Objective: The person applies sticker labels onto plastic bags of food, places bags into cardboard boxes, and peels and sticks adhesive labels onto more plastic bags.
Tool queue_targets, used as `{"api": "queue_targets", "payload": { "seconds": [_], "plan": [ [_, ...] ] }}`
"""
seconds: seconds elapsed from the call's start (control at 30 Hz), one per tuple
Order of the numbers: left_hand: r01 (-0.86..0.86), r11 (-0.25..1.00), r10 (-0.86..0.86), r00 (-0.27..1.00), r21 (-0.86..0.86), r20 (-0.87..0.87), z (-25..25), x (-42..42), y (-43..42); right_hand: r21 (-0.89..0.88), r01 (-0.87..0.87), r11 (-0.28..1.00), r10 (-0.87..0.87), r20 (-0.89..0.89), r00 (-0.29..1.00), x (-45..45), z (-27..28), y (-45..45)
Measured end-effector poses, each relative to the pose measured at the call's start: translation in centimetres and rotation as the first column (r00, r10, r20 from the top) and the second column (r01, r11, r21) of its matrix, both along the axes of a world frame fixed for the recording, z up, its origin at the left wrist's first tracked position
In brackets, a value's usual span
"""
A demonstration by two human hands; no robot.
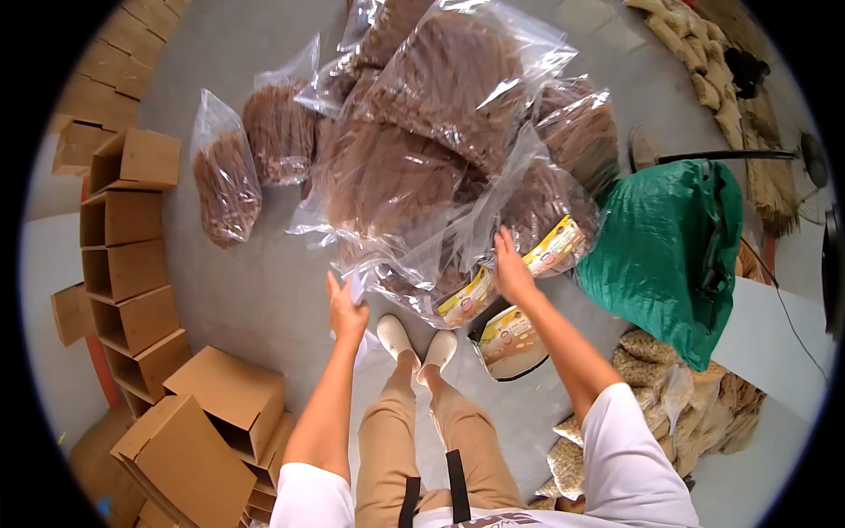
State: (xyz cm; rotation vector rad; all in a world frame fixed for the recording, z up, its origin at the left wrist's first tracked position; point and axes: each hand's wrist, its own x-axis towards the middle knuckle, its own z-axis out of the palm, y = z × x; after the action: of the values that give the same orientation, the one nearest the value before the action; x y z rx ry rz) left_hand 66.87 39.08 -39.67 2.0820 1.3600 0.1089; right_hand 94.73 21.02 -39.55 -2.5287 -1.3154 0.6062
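Note:
My left hand (348, 305) is closed on a thin whitish piece of plastic (356, 286), part of which hangs below the fist. It is beside the near edge of a large clear plastic bag (396, 176) full of brown, strip-like dried pieces. My right hand (512, 271) rests with fingers stretched out against another clear bag of brown pieces (537, 198). On either side of that hand is a yellow printed label, one on the left (466, 299) and one on the right (554, 246). A dark-edged item with a yellow print (510, 345) lies below, partly behind my forearm.
Smaller bags of brown pieces (226, 180) lie at the left. Open cardboard boxes (132, 268) are stacked along the left side. A green sack (660, 246) stands at the right, above bags of pale pieces (656, 370). More filled sacks (695, 44) line the far right.

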Motion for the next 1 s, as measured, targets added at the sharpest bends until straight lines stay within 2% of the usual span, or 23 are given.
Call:
{"api": "queue_targets", "payload": {
  "seconds": [0.13,0.2,0.23,0.27,0.33,0.37,0.4,0.47,0.53,0.6,0.67,0.73,0.8,0.87,0.9,0.93,1.0],
  "plan": [
    [0.033,0.999,-0.032,0.998,0.027,-0.048,-4.7,2.8,1.1,-0.21,-0.14,0.968,0.154,0.051,0.987,3.8,-3.4,5.7],
    [0.096,0.97,-0.107,0.994,-0.222,-0.038,-5.7,3.6,1.3,-0.257,-0.209,0.943,0.229,0.049,0.972,5.1,-5.9,6.9],
    [0.066,0.935,-0.117,0.985,-0.348,-0.128,-3.9,4.6,1.5,-0.295,-0.264,0.918,0.294,0.064,0.954,5.7,-7.2,7.0],
    [0.055,0.933,-0.11,0.984,-0.355,-0.138,-4.8,4.3,0.9,-0.298,-0.274,0.914,0.302,0.051,0.952,6.3,-8.1,6.6],
    [0.014,0.921,-0.124,0.958,-0.39,-0.259,-7.4,3.1,-0.6,-0.27,-0.473,0.839,0.519,0.135,0.844,6.7,-8.8,6.2],
    [0.034,0.935,-0.075,0.992,-0.354,-0.102,-8.6,2.4,-1.4,-0.341,-0.376,0.862,0.417,0.055,0.907,6.4,-7.9,6.3],
    [0.025,0.933,-0.067,0.992,-0.359,-0.105,-7.9,2.3,-2.0,-0.344,-0.384,0.857,0.425,0.05,0.904,6.0,-8.2,5.7],
    [-0.029,0.911,-0.059,0.978,-0.412,-0.198,-5.2,3.4,-2.6,-0.546,-0.302,0.781,0.477,0.211,0.853,6.3,-8.4,4.0],
    [-0.026,0.905,-0.068,0.976,-0.424,-0.206,-3.2,3.0,-3.5,-0.429,-0.343,0.836,0.481,0.271,0.833,5.6,-5.2,1.8],
    [-0.048,0.823,-0.09,0.973,-0.566,-0.213,-1.6,1.4,-4.6,-0.11,-0.357,0.927,0.371,0.393,0.842,4.9,-4.0,-1.7],
    [-0.001,0.736,0.012,1.0,-0.676,0.012,-1.9,-1.8,-7.5,-0.252,-0.239,0.938,0.288,0.183,0.94,4.3,-2.4,-3.4],
    [-0.077,0.642,0.134,0.991,-0.763,0.012,1.6,-2.9,-10.3,-0.268,-0.184,0.946,0.236,0.179,0.955,3.1,0.5,-5.4],
    [-0.258,0.41,0.358,0.928,-0.875,-0.106,4.5,-3.5,-13.9,-0.25,-0.232,0.94,0.267,0.116,0.957,3.0,3.5,-8.1],
    [-0.313,0.426,0.493,0.867,-0.849,-0.073,7.5,-3.6,-16.8,-0.377,-0.249,0.892,0.303,0.09,0.949,3.9,6.2,-11.1],
    [-0.261,0.502,0.512,0.858,-0.825,0.041,8.1,-4.3,-18.0,-0.371,-0.22,0.902,0.271,0.09,0.958,4.9,7.6,-12.7],
    [-0.281,0.507,0.538,0.842,-0.815,0.045,9.7,-5.0,-18.2,-0.365,-0.198,0.91,0.244,0.084,0.966,5.8,8.9,-14.0],
    [-0.368,0.383,0.662,0.749,-0.847,-0.026,14.4,-6.9,-18.2,-0.363,-0.222,0.905,0.269,0.086,0.959,7.1,12.0,-14.6]
  ]
}}
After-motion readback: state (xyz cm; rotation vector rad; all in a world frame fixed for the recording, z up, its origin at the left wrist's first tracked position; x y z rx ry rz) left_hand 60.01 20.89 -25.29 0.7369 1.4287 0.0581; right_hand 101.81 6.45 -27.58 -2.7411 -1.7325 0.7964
